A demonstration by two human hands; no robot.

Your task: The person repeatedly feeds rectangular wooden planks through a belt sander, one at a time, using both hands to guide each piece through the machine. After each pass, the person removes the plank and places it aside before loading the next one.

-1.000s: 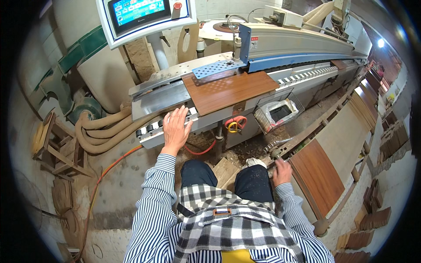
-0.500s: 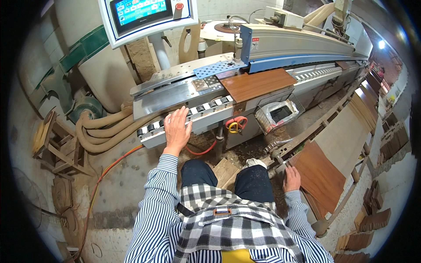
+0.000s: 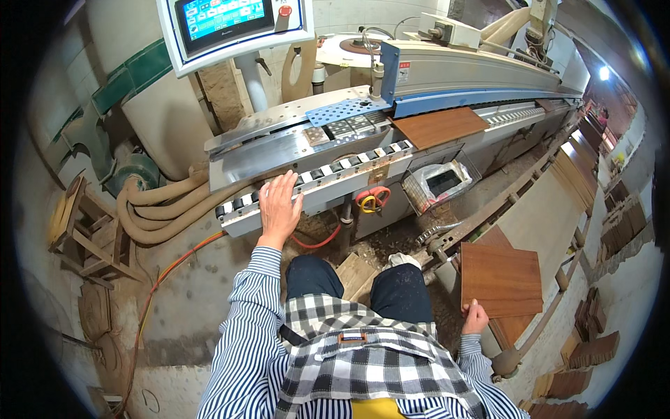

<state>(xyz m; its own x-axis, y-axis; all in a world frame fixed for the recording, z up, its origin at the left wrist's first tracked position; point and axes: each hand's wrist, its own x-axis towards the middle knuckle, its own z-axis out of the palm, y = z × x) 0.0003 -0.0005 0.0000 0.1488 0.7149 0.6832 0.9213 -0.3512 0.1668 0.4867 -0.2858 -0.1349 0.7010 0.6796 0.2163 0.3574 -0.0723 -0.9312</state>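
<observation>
Head view: at four o'clock the right hand (image 3: 475, 318) has its thumb and fingers closed on the near left corner of a brown panel (image 3: 501, 276), whose straight edges lie askew to a lower panel (image 3: 514, 329) beneath; whether the two touch cannot be told. Past the upper panel, pale boards (image 3: 548, 209) run from three o'clock toward two, with a strip of littered floor (image 3: 388, 238) giving room between them and the machine. At nine o'clock the left hand (image 3: 280, 209) lies palm down across the roller rail (image 3: 356, 173), fingers straight and close together, gripping nothing visible. Bare black and white rollers lead from its fingertips toward two o'clock, where a third panel (image 3: 441, 129) lies flat, its near edge close to a wire basket (image 3: 427, 200) with a white lining. Both held and third panels show smooth, streaked wood grain. Behind the rail stretches a shiny metal bed (image 3: 262, 164); at twelve o'clock sits a thin blue perforated plate (image 3: 345, 110), and at nine, fat tan hoses (image 3: 157, 225) curve in loops.
</observation>
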